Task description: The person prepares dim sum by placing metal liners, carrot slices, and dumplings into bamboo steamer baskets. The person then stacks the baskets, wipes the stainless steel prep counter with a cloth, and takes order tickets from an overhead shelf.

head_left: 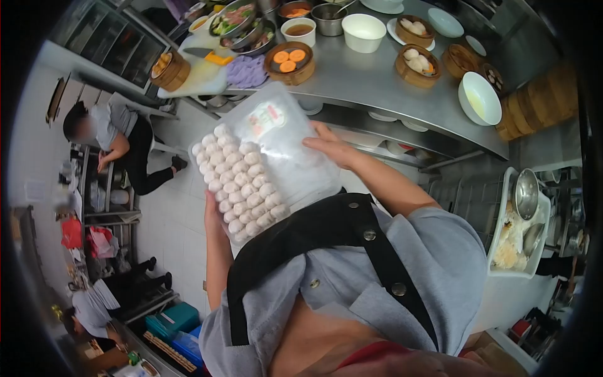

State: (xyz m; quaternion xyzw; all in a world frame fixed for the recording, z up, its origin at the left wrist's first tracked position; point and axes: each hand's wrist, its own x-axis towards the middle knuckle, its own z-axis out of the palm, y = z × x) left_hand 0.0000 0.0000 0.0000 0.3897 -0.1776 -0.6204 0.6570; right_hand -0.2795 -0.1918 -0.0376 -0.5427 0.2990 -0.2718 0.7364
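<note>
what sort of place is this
Probably a commercial kitchen: bamboo steamers stand on a metal counter, and a plastic tray nearby carries rows of small white pieces.

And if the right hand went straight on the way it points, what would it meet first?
Most likely the clear plastic container, whose edge the right hand holds; beyond, perhaps the white balls, though depth is unclear.

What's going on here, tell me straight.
A person is holding a clear plastic pack in both hands, in front of their black apron. The left hand grips it by the side with rows of white balls; the right hand holds the bare, labelled side. Ahead, steamers and bowls stand on the metal counter. Two other people are off to the left.
</note>
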